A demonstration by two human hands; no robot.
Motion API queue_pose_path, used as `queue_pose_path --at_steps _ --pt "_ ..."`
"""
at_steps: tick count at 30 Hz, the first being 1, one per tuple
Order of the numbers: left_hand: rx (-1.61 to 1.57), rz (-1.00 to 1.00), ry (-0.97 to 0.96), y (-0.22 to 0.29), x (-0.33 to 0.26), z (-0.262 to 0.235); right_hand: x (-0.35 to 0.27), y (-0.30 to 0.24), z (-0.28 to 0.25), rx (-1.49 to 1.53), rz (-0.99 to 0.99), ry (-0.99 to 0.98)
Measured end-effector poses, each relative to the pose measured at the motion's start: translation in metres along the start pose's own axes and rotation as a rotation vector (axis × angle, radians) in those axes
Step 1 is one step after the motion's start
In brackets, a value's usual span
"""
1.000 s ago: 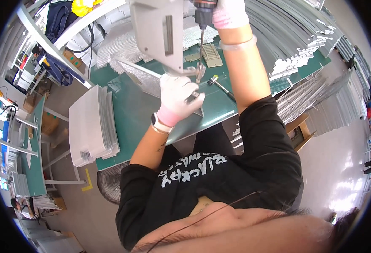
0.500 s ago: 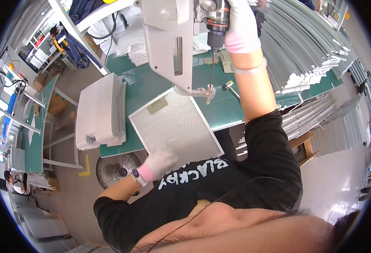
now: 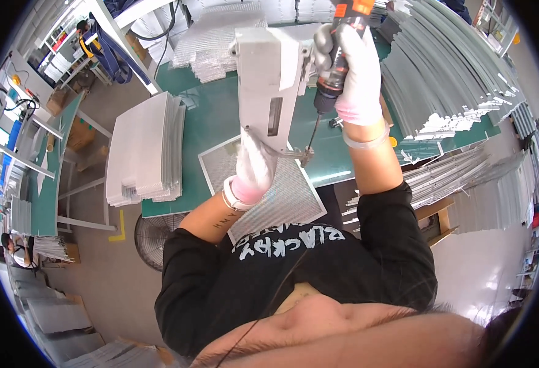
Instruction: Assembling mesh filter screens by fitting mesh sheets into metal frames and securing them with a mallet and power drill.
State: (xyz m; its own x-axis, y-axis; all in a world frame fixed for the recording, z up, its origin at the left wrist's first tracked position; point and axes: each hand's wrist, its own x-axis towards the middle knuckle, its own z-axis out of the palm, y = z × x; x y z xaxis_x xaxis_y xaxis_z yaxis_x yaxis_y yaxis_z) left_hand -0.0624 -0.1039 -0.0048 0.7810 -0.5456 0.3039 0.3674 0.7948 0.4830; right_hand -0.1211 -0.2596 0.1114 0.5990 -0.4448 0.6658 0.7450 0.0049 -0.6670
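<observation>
My right hand [image 3: 358, 86], in a white and pink glove, grips an orange and black electric screwdriver [image 3: 334, 83]. Its long thin bit slants down to a small metal nozzle [image 3: 307, 155] on an arm of the tall grey machine housing [image 3: 268, 86]. My left hand [image 3: 254, 168], gloved the same way, is closed at the lower left end of that housing; what its fingers hold, if anything, is hidden. Below both hands a framed mesh panel [image 3: 282, 199] lies on the green table [image 3: 202, 122], overhanging its near edge.
A stack of white panels [image 3: 144, 147] stands at the table's left. Long grey strips [image 3: 450, 73] are piled at the right, with more white pieces [image 3: 214, 49] behind. A floor fan [image 3: 152, 242] is below left. People work in the far left background.
My left hand has risen from the panel's near edge to the housing's lower end. The housing has shifted right and down in view, and the screwdriver now tilts more.
</observation>
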Motion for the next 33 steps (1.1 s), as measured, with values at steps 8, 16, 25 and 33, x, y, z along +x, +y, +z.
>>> queue_pose_path --at_steps 8,16,25,33 --pt "0.621 0.241 -0.243 0.006 0.023 0.004 -0.006 0.004 0.004 0.065 0.078 0.061" --pt "2.317 0.084 -0.068 0.001 0.046 -0.181 0.054 0.023 -0.038 0.66 -0.293 -0.581" --pt "2.308 0.206 -0.265 0.042 0.08 -0.13 0.034 -0.025 -0.005 0.206 0.02 0.168" --pt "2.014 0.522 -0.621 0.021 -0.038 -0.056 0.023 -0.011 0.018 0.146 0.065 0.167"
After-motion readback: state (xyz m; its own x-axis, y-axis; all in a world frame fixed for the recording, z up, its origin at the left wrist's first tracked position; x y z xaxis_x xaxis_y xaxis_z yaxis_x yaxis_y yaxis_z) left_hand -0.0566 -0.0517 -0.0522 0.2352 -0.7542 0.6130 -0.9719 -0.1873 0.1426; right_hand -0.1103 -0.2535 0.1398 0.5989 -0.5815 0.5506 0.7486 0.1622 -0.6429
